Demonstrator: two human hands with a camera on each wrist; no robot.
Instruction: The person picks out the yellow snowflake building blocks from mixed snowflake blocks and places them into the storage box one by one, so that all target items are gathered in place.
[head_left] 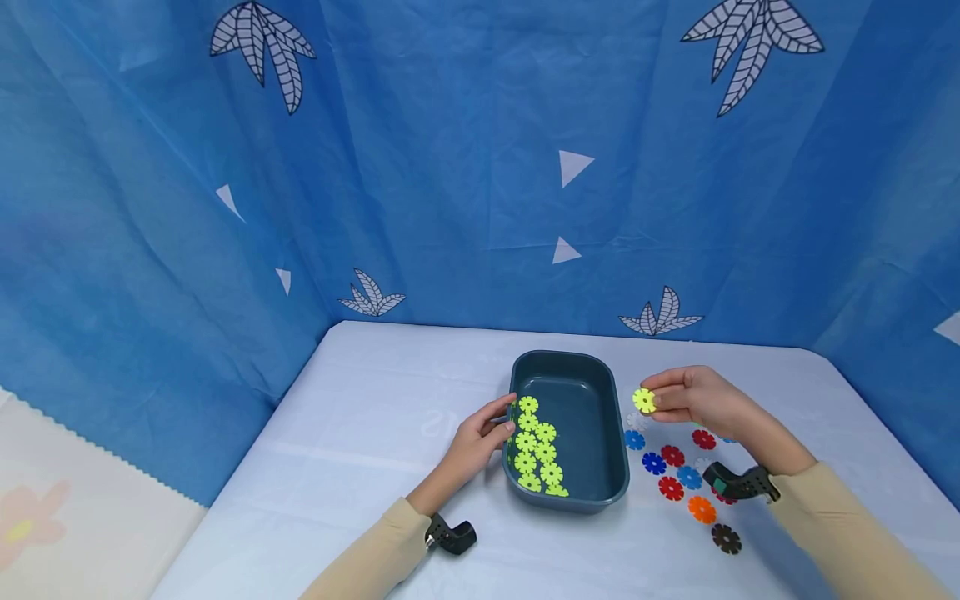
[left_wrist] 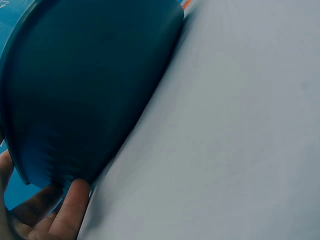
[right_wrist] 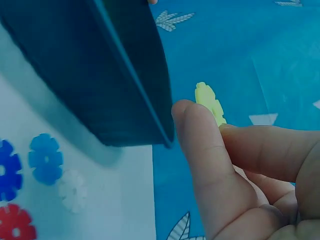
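A dark blue-grey plastic bin [head_left: 581, 505] stands on the table, with several yellow-green notched discs [head_left: 526, 441] lying along its left side. My left hand [head_left: 480, 432] holds the bin's left edge. In the left wrist view, its fingers [left_wrist: 72, 207] rest against the outer wall of the bin [left_wrist: 95, 85]. Just beyond the right rim, my right hand [head_left: 697, 395] pinches one yellow notched disc [head_left: 644, 401] between thumb and fingertips. In the right wrist view that yellow disc [right_wrist: 210, 101] is raised beside the bin, partly hidden by the fingers.
Loose notched discs lie right of the bin: an orange one [head_left: 702, 509], a brown one [head_left: 726, 538], and several red, blue and white ones, some beneath the right forearm. A blue patterned curtain [head_left: 480, 167] hangs behind the white table [head_left: 390, 400].
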